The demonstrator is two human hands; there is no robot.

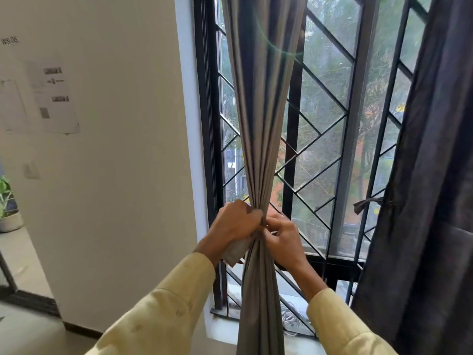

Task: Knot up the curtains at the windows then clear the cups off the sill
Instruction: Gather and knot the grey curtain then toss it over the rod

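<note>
A grey curtain (pixel 261 111) hangs gathered into a tight bunch before the barred window (pixel 320 139). My left hand (pixel 235 221) grips the bunch from the left at its narrowest point, with a pale strip of cloth (pixel 234 251) hanging under the palm. From the right, my right hand (pixel 282 239) pinches the same gathered spot. Below the hands the curtain falls straight past the sill (pixel 222 329). No cups are visible on the sill.
A dark curtain (pixel 430 175) hangs at the right, with a short tie (pixel 366 203) sticking out of its edge. On the left stands a white wall (pixel 122 175) with papers (pixel 53 98) stuck on it. A potted plant (pixel 7 208) sits at the far left.
</note>
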